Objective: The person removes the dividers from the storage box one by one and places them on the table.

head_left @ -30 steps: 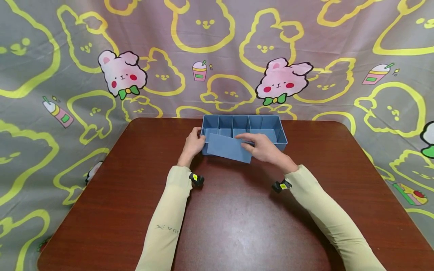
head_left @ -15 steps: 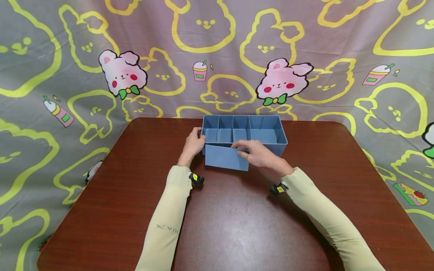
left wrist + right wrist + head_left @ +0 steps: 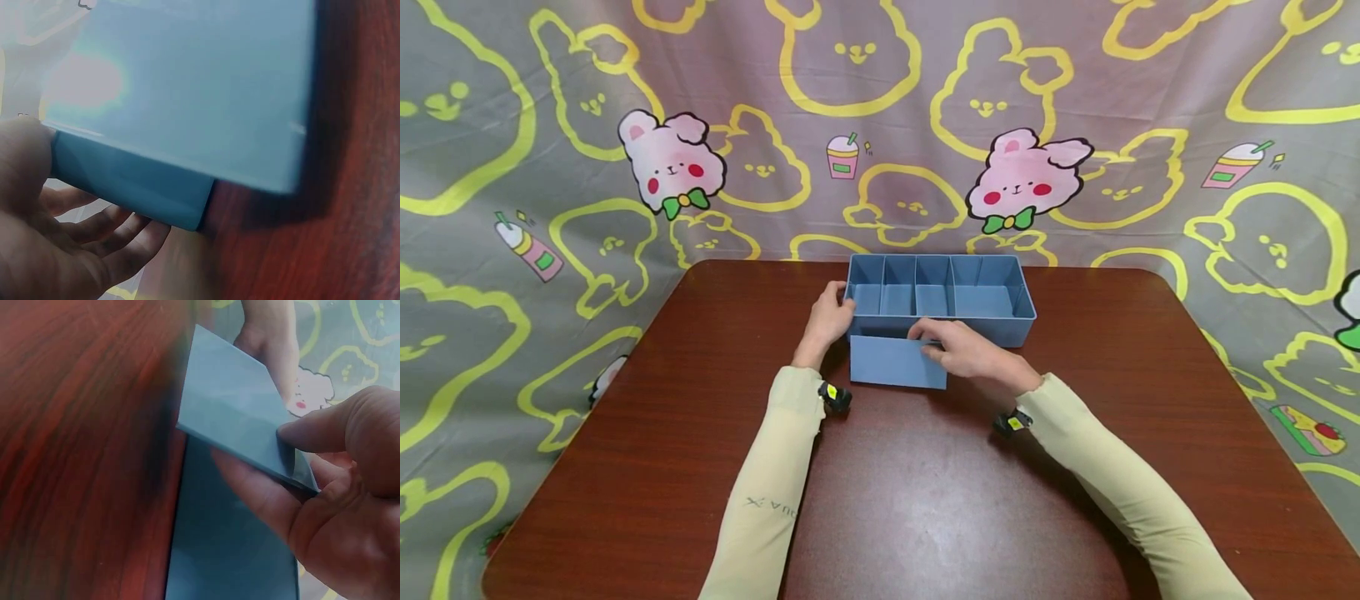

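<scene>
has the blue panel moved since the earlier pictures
Yes: in the head view, the blue panel has shifted down the frame, from overlapping the near rim of the box to below that rim.

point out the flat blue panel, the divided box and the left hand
flat blue panel (image 3: 890, 362), head view, middle of its broad face
divided box (image 3: 1000, 332), head view, front wall
left hand (image 3: 831, 319), head view, back of the hand

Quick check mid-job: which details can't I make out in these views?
Head view: part of the box's front wall, hidden behind the panel.
Head view: lettering on the left sleeve, too small to read.
Left wrist view: the panel's top part, cut off by the upper edge.
Right wrist view: a fingertip of the right hand, hidden behind the panel.
</scene>
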The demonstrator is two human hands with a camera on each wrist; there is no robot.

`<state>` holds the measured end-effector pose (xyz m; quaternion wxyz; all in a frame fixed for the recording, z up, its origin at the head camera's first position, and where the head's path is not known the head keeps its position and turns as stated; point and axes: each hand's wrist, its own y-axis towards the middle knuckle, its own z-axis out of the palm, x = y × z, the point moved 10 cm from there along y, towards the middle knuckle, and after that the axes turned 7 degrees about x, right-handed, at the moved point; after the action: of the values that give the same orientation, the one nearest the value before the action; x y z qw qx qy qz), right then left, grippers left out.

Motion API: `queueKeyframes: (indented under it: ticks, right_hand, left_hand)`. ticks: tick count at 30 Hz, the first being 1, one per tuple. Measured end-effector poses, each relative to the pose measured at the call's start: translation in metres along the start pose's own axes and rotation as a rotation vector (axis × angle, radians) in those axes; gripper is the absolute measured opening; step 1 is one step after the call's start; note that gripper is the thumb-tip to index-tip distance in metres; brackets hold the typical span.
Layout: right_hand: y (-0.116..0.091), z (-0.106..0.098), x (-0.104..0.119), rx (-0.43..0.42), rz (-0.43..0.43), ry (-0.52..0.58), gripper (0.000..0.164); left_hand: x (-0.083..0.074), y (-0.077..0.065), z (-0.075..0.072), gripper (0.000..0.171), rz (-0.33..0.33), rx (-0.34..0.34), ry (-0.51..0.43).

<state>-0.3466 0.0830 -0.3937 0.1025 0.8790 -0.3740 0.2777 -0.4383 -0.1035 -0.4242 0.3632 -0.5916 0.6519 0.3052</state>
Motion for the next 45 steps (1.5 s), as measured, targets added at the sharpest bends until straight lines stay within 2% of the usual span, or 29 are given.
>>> queueKeyframes:
  ticks: [3,9,16,25,36,45]
  right_hand:
    - [0.002,0.005,-0.001,0.023,-0.004,-0.01,0.026]
    - [0.004,0.015,-0.01,0.068,0.042,-0.053,0.026]
    - [0.005,0.026,-0.012,0.124,0.014,-0.116,0.032]
    - [0.008,0.036,-0.012,0.177,0.001,-0.148,0.036]
    - [0.008,0.041,-0.01,0.183,0.077,-0.2,0.041]
    - [0.007,0.043,-0.009,0.203,0.124,-0.222,0.035]
  left_hand:
    - [0.0,0.0,0.0,0.048,-0.005,0.0,-0.005]
    - [0.0,0.001,0.0,0.047,-0.009,-0.005,-0.008]
    - [0.001,0.0,0.001,0.048,-0.018,0.006,-0.009]
    - [0.0,0.001,-0.001,0.047,0.0,-0.019,0.003]
    - [0.0,0.001,-0.001,0.047,0.003,-0.027,0.004]
    - [0.001,0.0,0.001,0.047,-0.01,-0.002,-0.015]
